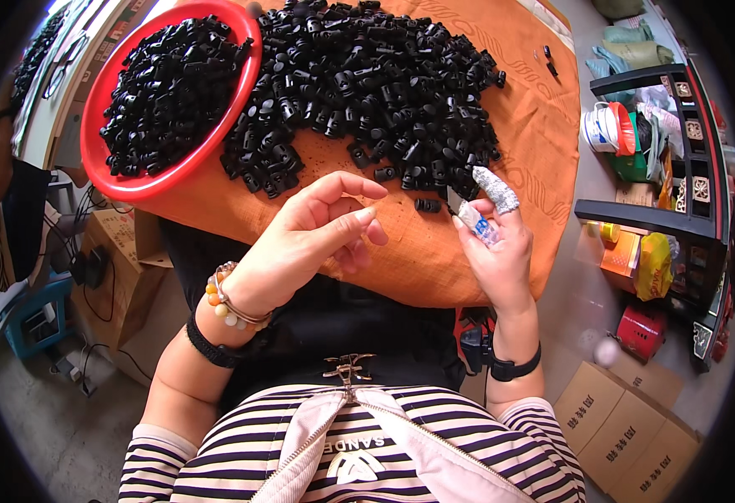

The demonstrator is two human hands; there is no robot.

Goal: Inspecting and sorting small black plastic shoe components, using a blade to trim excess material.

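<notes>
A large heap of small black plastic pieces that look like cord locks (pixel 367 75) lies on the orange cloth (pixel 535 201) in front of me. Near the heap's front edge my left hand (pixel 325 222) hovers with its fingers loosely bent and apart, and nothing shows in it. On the right, my right hand (pixel 497 243) is closed in a pinch, its thumb and a finger wrapped in whitish tape (pixel 495 189). A thin, pale sliver shows at those fingertips, too small to name. One loose black piece (pixel 427 205) lies on the cloth between my hands.
A red basin (pixel 92 138) full of similar black pieces stands at the table's far left. Two small pieces (pixel 550 67) lie apart at the far right. Beyond the table are a black shelf rack (pixel 648 220), cardboard boxes (pixel 627 427) and a blue stool (pixel 44 323).
</notes>
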